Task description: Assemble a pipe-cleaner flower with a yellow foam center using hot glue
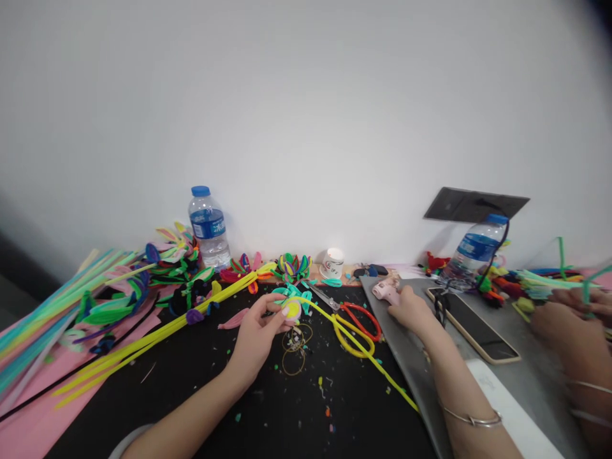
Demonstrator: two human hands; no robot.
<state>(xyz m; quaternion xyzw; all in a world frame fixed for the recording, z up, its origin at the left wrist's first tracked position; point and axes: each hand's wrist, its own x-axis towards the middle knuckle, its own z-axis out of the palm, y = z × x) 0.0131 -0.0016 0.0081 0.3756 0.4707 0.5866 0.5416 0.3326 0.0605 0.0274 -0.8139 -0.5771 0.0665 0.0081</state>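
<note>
My left hand (258, 330) pinches a small round coil (292, 310), yellow in the middle with a pale pink rim. A long yellow pipe cleaner (382, 371) runs from near the coil down to the right; whether it is joined there I cannot tell. Teal pipe-cleaner petals (289, 291) lie just behind the fingers. My right hand (412, 310) is closed round the handle of a pink glue gun (385, 291) at the edge of a grey board (382, 319). Between the hands lie scissors (325, 297), near red and yellow loops (361, 325).
Yellow pipe cleaners (157, 331) and coloured bundles (90, 280) fill the left side. Water bottles (208, 229) stand near the wall, with a paper cup (333, 262) between. A phone (473, 325) lies right of my right arm; another person's hands (564, 325) work beyond it.
</note>
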